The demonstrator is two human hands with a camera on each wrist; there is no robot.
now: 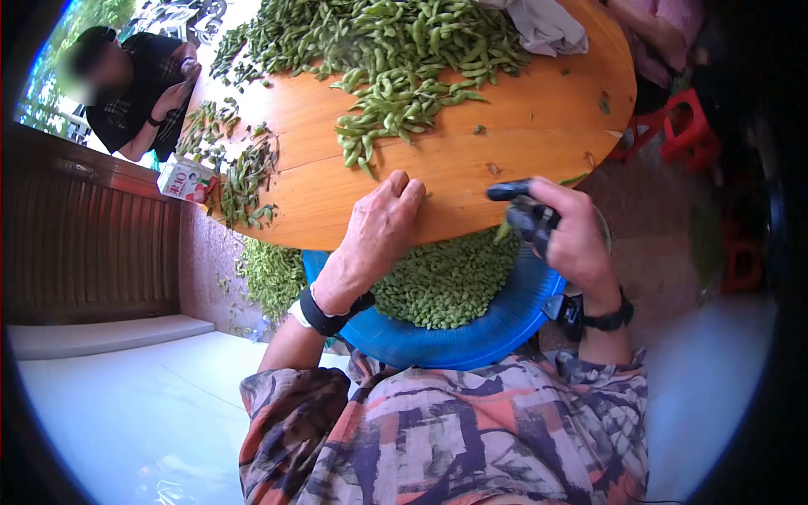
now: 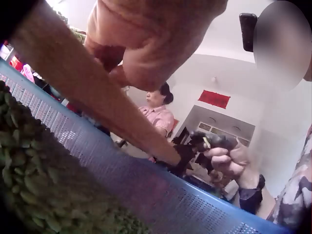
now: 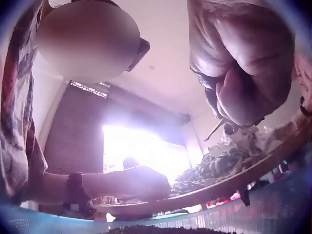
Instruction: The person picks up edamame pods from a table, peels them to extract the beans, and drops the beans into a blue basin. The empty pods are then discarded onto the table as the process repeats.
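Observation:
My left hand (image 1: 383, 223) is at the near edge of the wooden table (image 1: 471, 185), with its fingers curled and their tips hidden; I cannot tell whether it holds anything. To the right, my right hand (image 1: 576, 236) is raised over the rim of a blue basket (image 1: 522, 324). Black coverings (image 1: 509, 190) wrap its fingers. A green soybean pod (image 1: 502, 231) sticks out below those fingers, which pinch it. In the right wrist view a thin stem (image 3: 213, 131) hangs from the curled fingers. Shelled green beans (image 1: 446, 286) fill the basket beneath both hands.
A large heap of soybean pods (image 1: 379, 42) covers the table's far side. Wilted pods and leaves (image 1: 248, 181) lie at its left, beside a white carton (image 1: 183, 181). More green pods or husks (image 1: 273, 273) lie on the floor. Another person (image 1: 139, 93) sits at left; red stools (image 1: 690, 130) stand at right.

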